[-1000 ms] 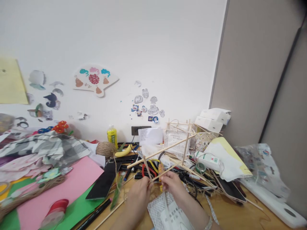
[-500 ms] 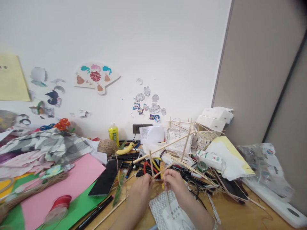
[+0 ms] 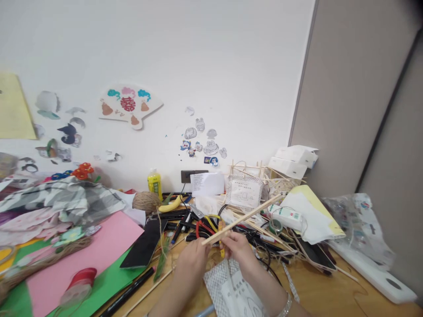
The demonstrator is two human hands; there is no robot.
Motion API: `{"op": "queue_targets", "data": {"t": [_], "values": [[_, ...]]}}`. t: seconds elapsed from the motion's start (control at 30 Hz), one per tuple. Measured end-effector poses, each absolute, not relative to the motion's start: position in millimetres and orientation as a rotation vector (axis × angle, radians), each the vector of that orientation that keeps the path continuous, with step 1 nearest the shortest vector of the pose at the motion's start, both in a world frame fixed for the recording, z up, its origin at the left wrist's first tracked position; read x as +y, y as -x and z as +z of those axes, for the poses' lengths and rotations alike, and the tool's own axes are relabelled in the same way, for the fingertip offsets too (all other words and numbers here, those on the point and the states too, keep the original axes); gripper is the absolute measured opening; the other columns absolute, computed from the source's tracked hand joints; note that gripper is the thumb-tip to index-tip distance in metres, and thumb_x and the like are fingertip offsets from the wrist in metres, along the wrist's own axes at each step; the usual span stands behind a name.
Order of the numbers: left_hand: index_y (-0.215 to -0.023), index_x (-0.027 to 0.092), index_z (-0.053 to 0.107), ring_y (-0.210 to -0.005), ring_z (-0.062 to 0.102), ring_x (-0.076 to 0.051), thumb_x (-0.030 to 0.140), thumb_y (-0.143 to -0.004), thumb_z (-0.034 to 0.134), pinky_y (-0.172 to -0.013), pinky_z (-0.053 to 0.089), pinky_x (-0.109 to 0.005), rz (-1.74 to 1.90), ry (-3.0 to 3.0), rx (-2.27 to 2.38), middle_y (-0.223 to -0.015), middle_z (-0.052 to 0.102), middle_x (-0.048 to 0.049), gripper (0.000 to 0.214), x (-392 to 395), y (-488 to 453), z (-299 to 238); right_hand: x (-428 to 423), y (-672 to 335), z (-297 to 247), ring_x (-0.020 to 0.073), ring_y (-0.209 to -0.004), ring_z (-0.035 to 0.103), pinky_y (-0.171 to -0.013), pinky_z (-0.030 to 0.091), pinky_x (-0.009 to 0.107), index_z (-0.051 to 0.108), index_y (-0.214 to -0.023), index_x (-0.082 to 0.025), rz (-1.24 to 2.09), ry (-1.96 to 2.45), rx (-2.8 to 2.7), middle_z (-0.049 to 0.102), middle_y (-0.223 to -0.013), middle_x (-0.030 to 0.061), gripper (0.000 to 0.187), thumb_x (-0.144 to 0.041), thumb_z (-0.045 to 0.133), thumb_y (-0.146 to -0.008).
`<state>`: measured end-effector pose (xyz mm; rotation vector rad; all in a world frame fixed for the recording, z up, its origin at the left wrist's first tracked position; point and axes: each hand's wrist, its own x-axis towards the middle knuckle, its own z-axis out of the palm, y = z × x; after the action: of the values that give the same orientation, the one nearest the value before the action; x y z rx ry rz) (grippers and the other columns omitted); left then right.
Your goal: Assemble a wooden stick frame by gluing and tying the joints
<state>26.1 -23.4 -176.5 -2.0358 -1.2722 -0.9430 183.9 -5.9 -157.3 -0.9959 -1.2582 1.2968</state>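
Bare left hand (image 3: 193,262) and right hand (image 3: 239,251) on bare forearms, and there's a thin silvery bracelet (image 3: 287,307) ringing the wrist just behind the right hand.

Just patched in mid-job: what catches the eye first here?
The left hand and right hand pinch a long thin wooden stick low at centre, slanting up to the right over a cluttered wooden desk. Left of them lies a large pink paper sheet; a fan-shaped paper cutout hangs on the white wall above.

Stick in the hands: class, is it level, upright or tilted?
Tilted: the stick slopes from its low end, at the left hand and right hand, up to the right.
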Motion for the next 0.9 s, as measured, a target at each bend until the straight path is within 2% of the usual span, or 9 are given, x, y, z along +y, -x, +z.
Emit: {"op": "queue_targets", "data": {"t": [0.1, 0.23, 0.4, 0.63, 0.9], "values": [[-0.071, 0.021, 0.05, -0.054, 0.055, -0.015, 0.021, -0.094, 0.029, -0.051, 0.036, -0.025, -0.917, 2.053, -1.23, -0.06, 0.057, -0.0018, 0.031, -23.5, -25.7, -177.5, -4.5, -186.4, -160.7, 0.0051, -0.044, 0.048, -0.044, 0.042, 0.019, 0.058, -0.073, -0.012, 1.329, 1.041, -1.275, 0.055, -0.059, -0.0062, 0.025, -0.031, 0.054, -0.089], [-0.076, 0.02, 0.051, -0.055, 0.055, -0.016, 0.018, -0.093, 0.031, -0.053, 0.037, -0.025, -0.906, 2.041, -1.209, -0.059, 0.055, -0.0013, 0.027, -24.2, -25.4, -176.6, -1.9, -187.8, -165.4, 0.0073, -0.053, 0.055, -0.05, 0.047, 0.021, 0.059, -0.085, -0.012, 1.389, 1.071, -1.283, 0.059, -0.071, -0.0027, 0.02, -0.03, 0.053, -0.09], [-0.072, 0.02, 0.05, -0.054, 0.052, -0.016, 0.016, -0.091, 0.033, -0.051, 0.036, -0.026, -0.862, 2.041, -1.21, -0.059, 0.054, -0.0011, 0.026, -21.0, -22.2, -180.0, 5.1, -186.7, -172.1, 0.0115, -0.068, 0.061, -0.06, 0.052, 0.027, 0.059, -0.097, -0.013, 1.446, 1.094, -1.273, 0.062, -0.087, 0.0017, 0.019, -0.03, 0.053, -0.09], [-0.077, 0.02, 0.05, -0.06, 0.053, -0.018, 0.012, -0.088, 0.034, -0.055, 0.039, -0.027, -0.795, 2.115, -1.195, -0.067, 0.056, -0.0023, 0.021, -22.5, -18.8, -180.8, 14.1, -187.2, -184.4, 0.0167, -0.084, 0.062, -0.071, 0.053, 0.035, 0.056, -0.108, -0.014, 1.497, 1.146, -1.244, 0.061, -0.104, 0.0057, 0.025, -0.03, 0.054, -0.089], [-0.079, 0.02, 0.05, -0.059, 0.054, -0.017, 0.014, -0.09, 0.03, -0.053, 0.039, -0.027, -0.837, 2.09, -1.18, -0.067, 0.058, -0.0027, 0.024, -29.0, -22.2, -172.7, 17.8, -186.2, -188.4, 0.0185, -0.089, 0.061, -0.075, 0.052, 0.038, 0.055, -0.111, -0.015, 1.502, 1.158, -1.243, 0.059, -0.109, 0.0066, 0.027, -0.03, 0.054, -0.089]]}}
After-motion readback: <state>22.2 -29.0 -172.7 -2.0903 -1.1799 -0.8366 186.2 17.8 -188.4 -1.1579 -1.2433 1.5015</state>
